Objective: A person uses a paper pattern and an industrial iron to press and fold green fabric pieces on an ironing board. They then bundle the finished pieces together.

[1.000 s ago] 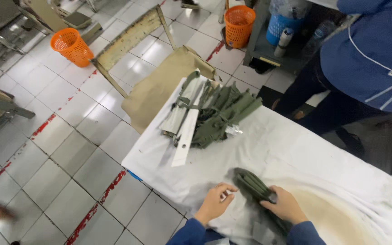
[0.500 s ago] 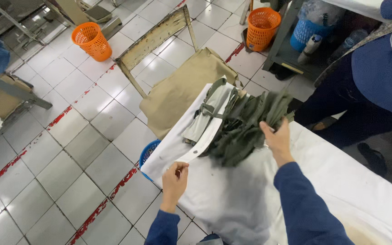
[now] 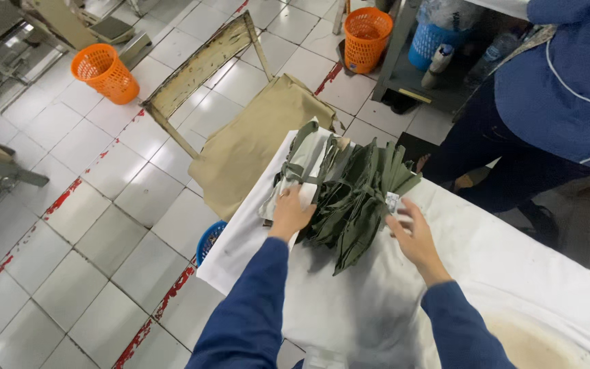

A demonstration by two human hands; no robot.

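A pile of olive-green cloth pieces [image 3: 356, 198] lies at the far end of a table covered in white cloth [image 3: 513, 266]. Beside it, to the left, lies a stack of pale grey-white strips [image 3: 300, 162] tied with green bands. My left hand [image 3: 290, 210] rests palm down on the near end of those pale strips, fingers together. My right hand [image 3: 412, 234] hovers with spread fingers at the right side of the green pile, close to a small white tag [image 3: 393, 203]. It holds nothing.
A wooden chair with tan fabric draped over it [image 3: 254, 137] stands just beyond the table end. Two orange baskets [image 3: 104, 70] [image 3: 367, 35] sit on the tiled floor. A person in blue [image 3: 561, 89] stands at the right. A blue bucket [image 3: 210, 240] shows under the table.
Both hands have moved from the near part of the table to the bundle at its far end. The left hand now lies on the pale strips, the right one beside the green pile.
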